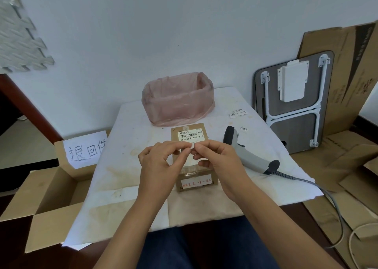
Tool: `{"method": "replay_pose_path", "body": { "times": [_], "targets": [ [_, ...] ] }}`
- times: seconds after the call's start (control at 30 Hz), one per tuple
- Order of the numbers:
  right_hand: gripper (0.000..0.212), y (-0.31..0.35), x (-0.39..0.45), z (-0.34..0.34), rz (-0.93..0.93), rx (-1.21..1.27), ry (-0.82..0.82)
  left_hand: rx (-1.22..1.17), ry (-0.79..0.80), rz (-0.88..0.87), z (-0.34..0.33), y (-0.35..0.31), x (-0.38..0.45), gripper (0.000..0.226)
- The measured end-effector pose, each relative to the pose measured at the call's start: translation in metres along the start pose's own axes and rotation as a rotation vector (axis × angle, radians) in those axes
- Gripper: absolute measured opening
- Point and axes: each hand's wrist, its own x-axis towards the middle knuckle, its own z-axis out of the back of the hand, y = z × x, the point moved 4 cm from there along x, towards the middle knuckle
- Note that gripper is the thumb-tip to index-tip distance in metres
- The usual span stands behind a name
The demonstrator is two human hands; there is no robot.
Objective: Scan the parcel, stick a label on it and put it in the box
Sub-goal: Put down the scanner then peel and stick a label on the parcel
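Observation:
A brown cardboard parcel (190, 134) with a printed barcode slip on top lies in the middle of the white-covered table (126, 146). Both hands hover just above it. My left hand (161, 162) and my right hand (216, 158) pinch a small white label (192, 146) between their fingertips. The grey handheld scanner (248, 154) lies on the table to the right of the parcel, its cable trailing off the edge. An open cardboard box (51, 203) with a handwritten paper sign stands on the floor at the left.
A bin lined with a pink plastic bag (178, 99) sits at the table's far side. Small white labels (238, 113) lie at the right rear of the table. A folded table (294, 103) and flattened cardboard (347, 74) lean on the right wall.

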Motion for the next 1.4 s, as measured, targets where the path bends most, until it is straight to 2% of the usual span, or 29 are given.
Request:
{"method": "replay_pose_path", "body": {
  "times": [0.3,0.5,0.67,0.8,0.97,1.07,1.2,1.33,1.4],
  "targets": [
    [0.014,0.000,-0.001,0.000,-0.006,-0.009,-0.016,0.074,0.015,-0.030,-0.002,-0.001,-0.002,0.013],
    [0.014,-0.001,0.000,-0.001,-0.016,-0.036,-0.018,0.158,0.031,-0.077,-0.002,-0.002,-0.003,0.024],
    [0.012,-0.002,0.000,-0.001,-0.039,-0.019,-0.018,0.145,0.043,-0.065,-0.002,-0.002,-0.002,0.015],
    [0.011,-0.003,0.000,-0.001,-0.041,-0.039,-0.024,0.161,0.057,-0.063,-0.004,-0.001,-0.003,0.016],
    [0.011,0.001,0.000,-0.001,0.015,-0.116,-0.083,0.068,0.068,-0.015,-0.006,-0.004,-0.002,0.012],
    [0.008,0.002,0.000,-0.002,0.057,-0.173,-0.120,-0.049,0.063,0.056,-0.006,-0.004,-0.002,0.017],
    [0.008,0.003,0.001,-0.002,0.076,-0.201,-0.133,-0.075,0.047,0.044,-0.007,-0.010,-0.002,0.026],
    [0.008,0.006,0.001,-0.001,0.086,-0.224,-0.146,-0.074,0.015,0.026,-0.007,-0.011,-0.002,0.012],
    [0.008,0.007,0.001,-0.001,0.081,-0.221,-0.149,-0.045,0.018,0.005,-0.008,-0.014,-0.002,0.011]
  ]
}}
